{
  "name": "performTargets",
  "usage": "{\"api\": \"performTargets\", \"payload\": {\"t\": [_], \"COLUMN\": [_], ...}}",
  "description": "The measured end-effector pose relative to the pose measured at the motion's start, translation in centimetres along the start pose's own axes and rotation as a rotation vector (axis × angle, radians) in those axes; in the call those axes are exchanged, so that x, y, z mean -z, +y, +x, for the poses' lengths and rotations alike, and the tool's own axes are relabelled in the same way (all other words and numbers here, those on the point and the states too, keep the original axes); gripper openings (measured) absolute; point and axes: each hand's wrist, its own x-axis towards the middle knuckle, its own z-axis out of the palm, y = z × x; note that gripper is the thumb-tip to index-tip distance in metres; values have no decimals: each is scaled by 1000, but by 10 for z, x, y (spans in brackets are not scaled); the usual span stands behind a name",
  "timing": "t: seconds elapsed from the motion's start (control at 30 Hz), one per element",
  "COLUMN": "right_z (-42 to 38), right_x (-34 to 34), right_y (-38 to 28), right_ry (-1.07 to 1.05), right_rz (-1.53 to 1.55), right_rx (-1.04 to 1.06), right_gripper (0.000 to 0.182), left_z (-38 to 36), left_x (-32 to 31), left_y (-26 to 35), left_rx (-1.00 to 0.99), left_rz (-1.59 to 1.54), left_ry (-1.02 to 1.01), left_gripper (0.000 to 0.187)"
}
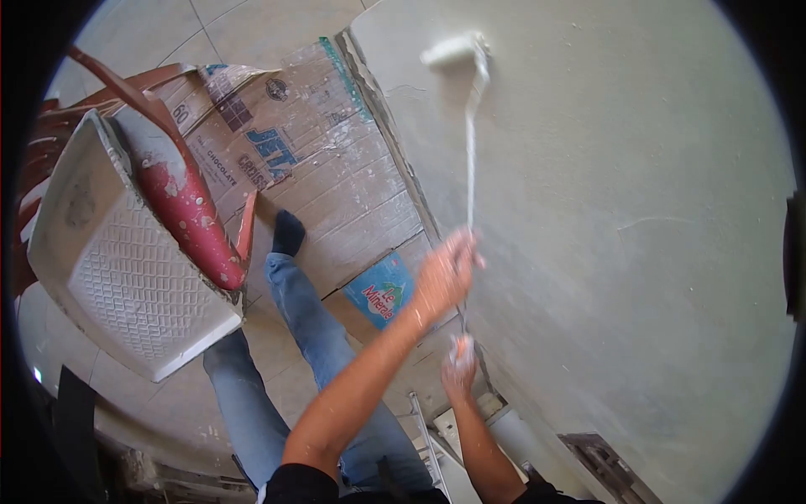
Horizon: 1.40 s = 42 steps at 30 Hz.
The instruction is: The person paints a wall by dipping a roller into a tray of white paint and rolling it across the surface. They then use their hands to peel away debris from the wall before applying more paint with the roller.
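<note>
A paint roller with a white sleeve (452, 50) lies against the grey-green wall, near the top of the view. Its long, paint-smeared rod (471, 160) runs down toward me. My left hand (449, 273) is closed around the rod partway along. Lower down, my right hand (459, 370) grips the roller's handle end, its fingers spattered white. A white paint tray (138, 277) with a ridged, paint-coated floor stands to my left on a red plastic chair (189, 210).
Flattened, paint-spotted cardboard (336, 197) covers the floor along the wall (630, 277). A blue printed carton piece (382, 290) lies by my legs. A metal rail (428, 441) shows beneath my arms, and a dark socket-like plate (609, 466) sits at lower right.
</note>
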Motion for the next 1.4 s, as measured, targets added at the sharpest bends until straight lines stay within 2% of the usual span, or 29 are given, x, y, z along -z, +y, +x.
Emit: {"api": "performTargets", "payload": {"t": [0.1,0.17,0.3,0.37,0.43,0.47,0.53,0.6,0.67,0.77,0.93,0.97,1.03,1.1,1.17,1.23,1.33,1.4], "right_z": [70,67,4,-44,-50,-57,-21,29,67,55,-67,-81,-83,-67,-18,22,21,-20], "right_x": [-14,-17,-14,-17,-17,-16,-22,-36,-49,-56,-40,-32,-35,-39,-52,-58,-53,-42], "right_y": [-77,-77,-33,26,21,20,-12,-58,-95,-90,30,39,46,26,-18,-49,-32,27], "right_ry": [63,59,-2,-38,-7,9,-33,-46,26,1,22,29,36,13,-8,-21,84,97], "right_rz": [123,82,58,-94,27,86,30,69,142,132,56,50,32,47,54,144,141,86], "right_rx": [119,115,-24,-91,-148,-184,-145,-111,18,-39,-268,-302,-264,-235,-205,-86,-128,-168], "right_gripper": [26,26,26,25,25,24,27,24,25,25,24,27,23,23,25,27,28,28], "left_z": [66,78,13,-32,-40,-34,-12,54,87,89,-35,-48,-63,-34,12,52,47,3], "left_x": [42,52,17,-7,-9,-6,8,47,68,73,-3,-10,-21,4,30,49,37,2], "left_y": [33,46,-16,-36,-41,-44,-35,-15,0,-6,-54,-63,-75,-59,-47,-29,-24,-45], "left_rx": [-22,-34,106,197,193,158,117,35,-10,9,313,273,188,197,100,73,96,172], "left_rz": [47,39,98,69,60,58,59,98,117,82,45,31,14,27,53,63,29,16], "left_ry": [37,67,-66,-120,-119,-93,-43,6,6,14,-179,-161,-133,-136,-43,5,-44,-126], "left_gripper": [29,30,31,30,30,31,32,33,33,31,31,31,31,30,31,32,33,32]}}
